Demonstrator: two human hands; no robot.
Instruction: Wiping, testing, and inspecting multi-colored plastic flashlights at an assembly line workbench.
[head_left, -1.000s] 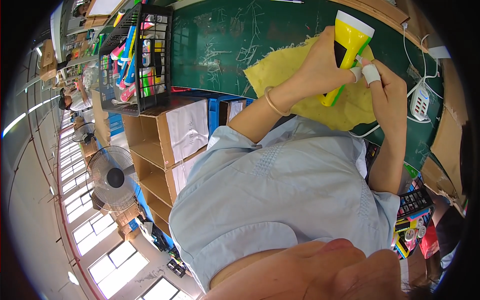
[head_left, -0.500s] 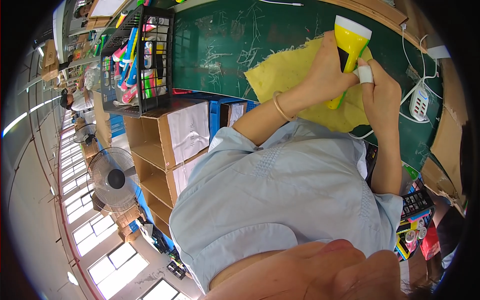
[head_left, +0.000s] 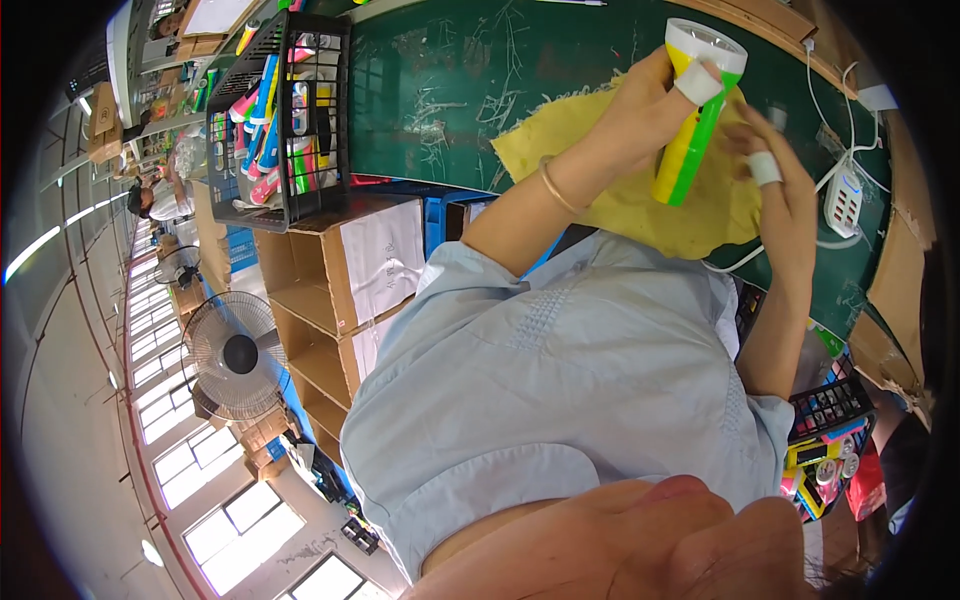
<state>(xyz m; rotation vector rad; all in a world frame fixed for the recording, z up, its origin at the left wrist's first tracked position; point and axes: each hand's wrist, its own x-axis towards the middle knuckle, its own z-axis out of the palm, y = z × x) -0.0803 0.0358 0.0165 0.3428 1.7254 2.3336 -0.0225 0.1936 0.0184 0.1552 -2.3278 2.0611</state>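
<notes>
My left hand (head_left: 648, 112) grips a yellow and green flashlight (head_left: 688, 150) near its head, with the thumb, wrapped in white tape, across the front. The white head with its clear lens points away from me and tilts up, so the lens face shows. To the right, my right hand (head_left: 782, 180) is apart from the flashlight. Its fingers are spread and partly blurred, with white tape around one finger, and nothing shows in them. Under both hands lies a frayed yellow cloth (head_left: 560, 135) on the green tabletop (head_left: 420, 100).
A black basket (head_left: 322, 120) full of colourful flashlights stands at the left. On the right lie a white power strip (head_left: 843, 205) and its cables. Cardboard shelves (head_left: 300, 290) stand below the table's left edge; another basket (head_left: 830, 410) with flashlights is at lower right.
The flashlight has turned, so its green side and lens now show. My right hand has let go of it and moved right; my left hand has shifted its hold toward the head.
</notes>
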